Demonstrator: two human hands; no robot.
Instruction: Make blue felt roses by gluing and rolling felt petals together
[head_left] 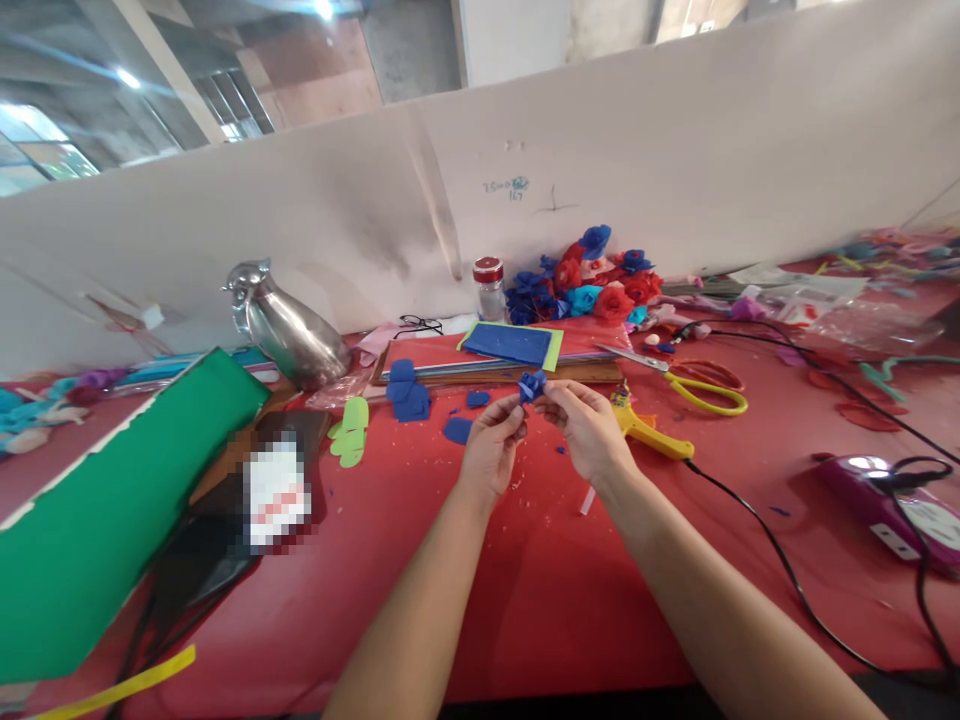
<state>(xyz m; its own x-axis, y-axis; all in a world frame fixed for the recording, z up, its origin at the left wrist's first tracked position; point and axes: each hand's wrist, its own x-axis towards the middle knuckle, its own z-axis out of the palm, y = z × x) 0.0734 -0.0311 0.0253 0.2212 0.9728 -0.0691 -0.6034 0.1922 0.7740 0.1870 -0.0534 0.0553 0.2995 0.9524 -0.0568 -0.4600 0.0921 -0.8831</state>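
Between my two hands, above the red table (540,600), is a small blue craft flower (532,385) with layered petals. My left hand (491,445) is closed in a pinch at the flower's lower left side. From the right, my right hand (589,425) pinches the edge of its petals between thumb and fingers. Blue cut petal pieces (407,392) lie in a pile to the left, with another blue piece (457,430) just beside my left hand. Rounded light green pieces (350,430) lie farther left. Beside my right hand rests a yellow glue gun (652,432) with a black cord.
Yellow-handled scissors (701,385) lie at right, near a purple corded device (892,510). Behind stand a lidded jar (490,290), finished flowers (600,280) and stacked sheets (510,345). A metal jug (292,330) and green board (112,520) are at left. A white partition (337,220) closes the back.
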